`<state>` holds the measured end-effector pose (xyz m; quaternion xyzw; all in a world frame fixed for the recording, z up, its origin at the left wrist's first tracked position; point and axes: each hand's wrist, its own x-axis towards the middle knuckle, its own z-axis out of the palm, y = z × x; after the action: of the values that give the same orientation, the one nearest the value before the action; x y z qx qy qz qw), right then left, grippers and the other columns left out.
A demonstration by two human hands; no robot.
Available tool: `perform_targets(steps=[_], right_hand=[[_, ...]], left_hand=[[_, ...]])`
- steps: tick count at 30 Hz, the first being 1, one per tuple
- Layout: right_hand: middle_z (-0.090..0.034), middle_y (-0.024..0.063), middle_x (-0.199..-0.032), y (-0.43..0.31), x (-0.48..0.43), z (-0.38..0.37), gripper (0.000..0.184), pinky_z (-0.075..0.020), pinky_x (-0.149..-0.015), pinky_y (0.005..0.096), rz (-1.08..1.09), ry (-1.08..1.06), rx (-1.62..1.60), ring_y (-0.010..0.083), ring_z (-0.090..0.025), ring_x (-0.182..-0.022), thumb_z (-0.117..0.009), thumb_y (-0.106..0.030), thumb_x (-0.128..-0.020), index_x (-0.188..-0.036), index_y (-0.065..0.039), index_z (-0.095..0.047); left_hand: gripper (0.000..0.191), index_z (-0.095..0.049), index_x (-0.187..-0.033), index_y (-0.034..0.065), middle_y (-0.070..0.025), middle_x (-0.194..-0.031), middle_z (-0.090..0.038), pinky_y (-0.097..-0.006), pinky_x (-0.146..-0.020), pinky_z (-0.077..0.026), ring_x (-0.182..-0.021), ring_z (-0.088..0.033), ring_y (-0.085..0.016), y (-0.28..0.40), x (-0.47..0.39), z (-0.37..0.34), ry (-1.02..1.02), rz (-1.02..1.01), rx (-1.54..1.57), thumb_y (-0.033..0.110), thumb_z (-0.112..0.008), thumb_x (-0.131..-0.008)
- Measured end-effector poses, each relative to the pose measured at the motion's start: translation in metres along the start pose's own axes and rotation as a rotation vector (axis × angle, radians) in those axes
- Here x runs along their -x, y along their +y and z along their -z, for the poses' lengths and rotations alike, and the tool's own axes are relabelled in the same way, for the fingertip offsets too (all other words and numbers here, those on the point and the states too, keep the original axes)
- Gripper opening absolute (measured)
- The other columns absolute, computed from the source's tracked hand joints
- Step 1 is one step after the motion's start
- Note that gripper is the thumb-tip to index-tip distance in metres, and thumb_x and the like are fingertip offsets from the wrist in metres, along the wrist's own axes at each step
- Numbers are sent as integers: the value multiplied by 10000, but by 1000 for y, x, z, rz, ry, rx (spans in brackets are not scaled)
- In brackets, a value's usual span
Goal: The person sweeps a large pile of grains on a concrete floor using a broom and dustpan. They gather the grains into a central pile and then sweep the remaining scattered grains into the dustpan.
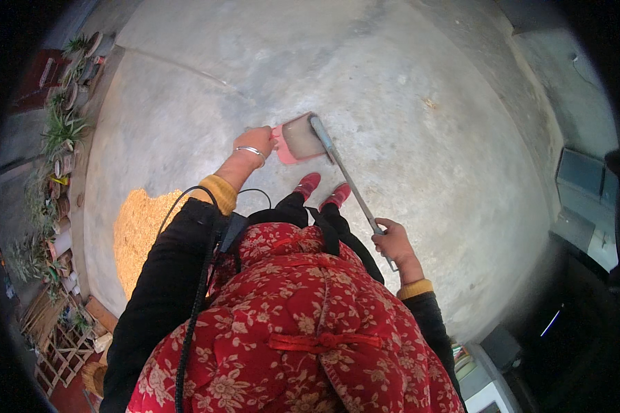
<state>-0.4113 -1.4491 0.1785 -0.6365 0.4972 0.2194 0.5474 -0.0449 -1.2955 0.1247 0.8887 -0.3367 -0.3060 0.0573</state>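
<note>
My left hand [256, 140], with a silver bangle at the wrist, grips the handle end of a pink dustpan [288, 153]. Greyish dust or debris seems to lie in the pan, though its exact nature cannot be told. In my right hand [392, 241] is the long grey handle of a broom [352, 185], which slants up and left from my fist. The broom's head meets the far right edge of the dustpan; its bristles are mostly hidden. My red shoes [308, 185] stand on the concrete floor just below the pan.
A heap of golden grain or husks [143, 227] is spread on the floor [444, 170] at the left. Potted plants [64, 129] line the left edge, with a wooden lattice [64, 356] below them. Grey cabinet-like objects [579, 173] stand by the right wall. A black cable hangs by my left arm.
</note>
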Motion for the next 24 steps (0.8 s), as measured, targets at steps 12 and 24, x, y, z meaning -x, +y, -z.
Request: perform_targets(steps=[12, 24], right_hand=[[-593, 247, -799, 1, -34, -1, 262, -475, -694, 440, 212, 208, 415, 417, -567, -820, -605, -52, -662, -892, 44, -524], [-580, 138, -655, -13, -10, -7, 462, -464, -520, 313, 96, -105, 128, 202, -574, -542, -609, -27, -695, -1149, 2, -529]], left_hand=[[235, -579, -940, 70, -150, -852, -630, -416, -686, -466, -817, -595, -333, -38, 18, -5, 65, 32, 23, 265, -578, -810], [241, -575, -917, 54, -148, -840, -631, -409, -672, -466, -794, -596, -332, -50, 21, -12, 67, 35, 33, 265, -597, -802]])
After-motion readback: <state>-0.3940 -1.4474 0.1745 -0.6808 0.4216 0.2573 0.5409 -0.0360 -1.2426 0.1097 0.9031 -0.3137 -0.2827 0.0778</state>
